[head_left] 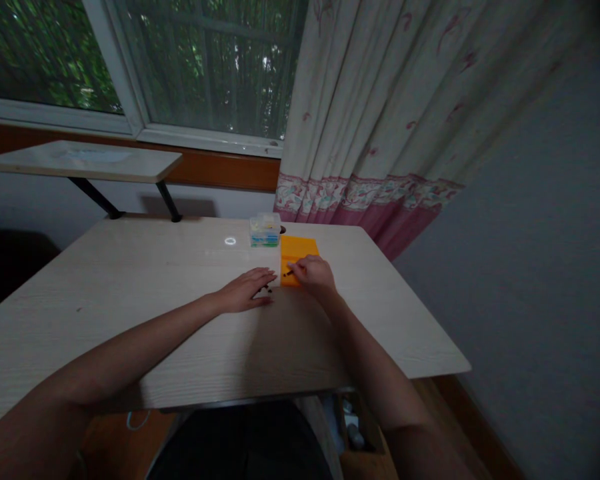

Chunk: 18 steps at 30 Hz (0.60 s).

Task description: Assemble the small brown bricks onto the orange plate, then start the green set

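Observation:
My right hand is closed around a short dark pen-like stick, whose end points left over an orange sheet or notepad. It rests on the lower part of that orange piece and hides some of it. To the left, my left hand lies on the table with its fingers stretched and the thumb apart. Small dark pieces sit in the gap between thumb and fingers; what they are is too small to tell. Just behind the orange piece's left edge stands a clear plastic box with blue and green contents.
The pale wooden table stands against a window wall. A raised shelf on black legs is at the back left. Behind the table's right side hangs a flowered curtain. Beneath the front edge is an open drawer or box holding items.

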### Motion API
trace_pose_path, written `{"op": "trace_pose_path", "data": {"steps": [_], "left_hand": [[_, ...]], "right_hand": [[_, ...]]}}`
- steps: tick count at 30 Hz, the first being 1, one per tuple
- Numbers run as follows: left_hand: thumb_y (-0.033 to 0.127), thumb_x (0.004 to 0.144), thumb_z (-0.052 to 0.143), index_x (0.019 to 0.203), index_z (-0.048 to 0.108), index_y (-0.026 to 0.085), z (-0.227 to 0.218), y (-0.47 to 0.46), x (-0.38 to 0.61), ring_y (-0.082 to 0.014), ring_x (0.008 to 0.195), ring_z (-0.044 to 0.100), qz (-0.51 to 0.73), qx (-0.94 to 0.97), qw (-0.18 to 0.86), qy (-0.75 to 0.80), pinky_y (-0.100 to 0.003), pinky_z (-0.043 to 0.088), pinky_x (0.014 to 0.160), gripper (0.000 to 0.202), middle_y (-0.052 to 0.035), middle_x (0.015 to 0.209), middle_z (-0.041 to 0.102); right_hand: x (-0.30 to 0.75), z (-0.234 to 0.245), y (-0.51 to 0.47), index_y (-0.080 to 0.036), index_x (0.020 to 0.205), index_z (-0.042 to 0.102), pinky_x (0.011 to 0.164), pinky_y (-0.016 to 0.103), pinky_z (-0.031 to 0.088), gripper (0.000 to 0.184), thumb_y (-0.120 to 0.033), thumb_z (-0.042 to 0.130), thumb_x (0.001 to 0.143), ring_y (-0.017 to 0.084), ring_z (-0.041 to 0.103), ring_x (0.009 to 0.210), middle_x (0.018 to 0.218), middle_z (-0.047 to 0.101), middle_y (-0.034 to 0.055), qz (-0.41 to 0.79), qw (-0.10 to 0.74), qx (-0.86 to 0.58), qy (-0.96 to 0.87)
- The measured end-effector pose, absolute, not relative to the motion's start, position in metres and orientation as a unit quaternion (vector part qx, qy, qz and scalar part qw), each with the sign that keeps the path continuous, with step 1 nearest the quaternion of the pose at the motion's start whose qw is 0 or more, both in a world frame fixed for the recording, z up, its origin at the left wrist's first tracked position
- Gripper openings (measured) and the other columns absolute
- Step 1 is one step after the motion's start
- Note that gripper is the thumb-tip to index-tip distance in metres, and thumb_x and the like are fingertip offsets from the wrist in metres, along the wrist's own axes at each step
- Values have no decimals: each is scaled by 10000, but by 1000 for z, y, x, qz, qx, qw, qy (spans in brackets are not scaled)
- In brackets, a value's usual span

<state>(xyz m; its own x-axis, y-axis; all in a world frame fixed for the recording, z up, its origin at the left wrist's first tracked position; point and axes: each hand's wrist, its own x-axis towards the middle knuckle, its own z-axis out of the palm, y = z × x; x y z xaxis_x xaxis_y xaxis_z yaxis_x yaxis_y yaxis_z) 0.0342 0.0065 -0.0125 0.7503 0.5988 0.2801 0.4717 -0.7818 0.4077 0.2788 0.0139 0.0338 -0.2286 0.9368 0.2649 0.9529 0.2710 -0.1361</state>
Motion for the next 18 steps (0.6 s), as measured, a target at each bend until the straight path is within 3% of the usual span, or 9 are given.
{"op": "trace_pose_path", "data": {"steps": [5, 11, 18], "left_hand": [[386, 922, 569, 1345, 544, 187, -12, 9, 39, -265, 1318, 473, 251, 905, 236, 251, -460, 378, 1110, 468, -150, 1378, 552], [408, 935, 526, 1233, 613, 177, -4, 14, 36, -218, 1158, 588, 296, 836, 356, 293, -384, 449, 1020, 387, -128, 1258, 625], [435, 919, 522, 1163, 648, 163, -1, 23, 9, -186, 941, 622, 327, 805, 300, 395, -337, 500, 860, 386, -101, 1080, 659]], "right_hand": [[321, 15, 37, -158, 1136, 697, 930, 349, 395, 363, -379, 502, 925, 255, 552, 1022, 1077, 658, 140, -52, 223, -678, -698], [335, -14, 56, -114, 1214, 649, 1034, 369, 393, 420, -350, 532, 887, 244, 551, 1083, 1125, 639, 139, 20, 303, -641, -704], [329, -10, 58, -135, 1136, 683, 1015, 371, 421, 351, -299, 539, 861, 229, 571, 1048, 1091, 648, 120, 53, 333, -633, -697]]}}
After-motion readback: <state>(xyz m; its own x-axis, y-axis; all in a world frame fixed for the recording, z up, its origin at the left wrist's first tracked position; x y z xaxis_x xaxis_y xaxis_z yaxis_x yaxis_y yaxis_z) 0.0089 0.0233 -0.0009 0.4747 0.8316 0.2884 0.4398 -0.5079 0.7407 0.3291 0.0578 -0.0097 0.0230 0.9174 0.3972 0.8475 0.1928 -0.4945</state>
